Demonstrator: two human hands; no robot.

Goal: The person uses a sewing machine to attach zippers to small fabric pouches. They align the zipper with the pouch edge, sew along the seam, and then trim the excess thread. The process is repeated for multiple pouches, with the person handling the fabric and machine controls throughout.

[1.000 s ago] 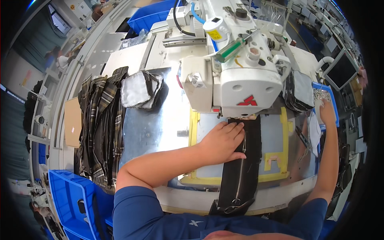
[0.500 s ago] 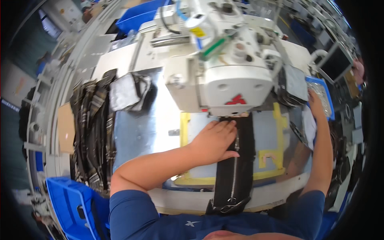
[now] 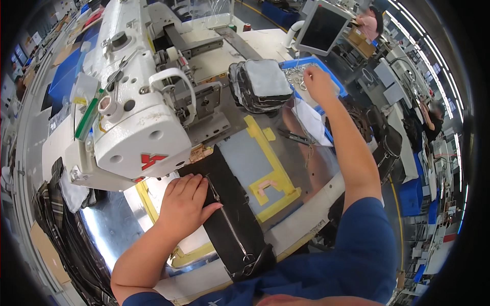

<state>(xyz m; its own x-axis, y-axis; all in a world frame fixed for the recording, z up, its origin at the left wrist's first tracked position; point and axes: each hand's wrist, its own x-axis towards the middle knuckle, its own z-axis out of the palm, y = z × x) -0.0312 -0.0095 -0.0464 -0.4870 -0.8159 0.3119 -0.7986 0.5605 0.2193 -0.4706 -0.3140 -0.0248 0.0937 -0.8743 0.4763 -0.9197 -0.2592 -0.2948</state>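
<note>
My left hand (image 3: 185,206) lies flat with fingers stretched on a black fabric strip (image 3: 236,232), pressing it to the work plate. A metal zipper (image 3: 228,222) runs lengthwise along the strip, with a ring at its near end. The strip's far end sits by the white head of an industrial sewing machine (image 3: 138,148). Out to the right, my right hand (image 3: 317,83) is over a blue tray (image 3: 334,84) of small metal hardware (image 3: 301,81). Its fingers are curled in; whatever they pinch, if anything, is too small to make out.
Stacked dark pieces with a pale top (image 3: 266,79) stand left of the tray. Black tweezers or snips (image 3: 296,137) lie near white paper (image 3: 312,122). Yellow tape (image 3: 270,168) frames the plate. Plaid fabric (image 3: 66,239) hangs at the left; a monitor (image 3: 325,28) stands behind.
My view has swung toward the right, so machine and strip appear further left. The left hand stays on the strip. My right hand stays at the tray, its fingers now in clearer view.
</note>
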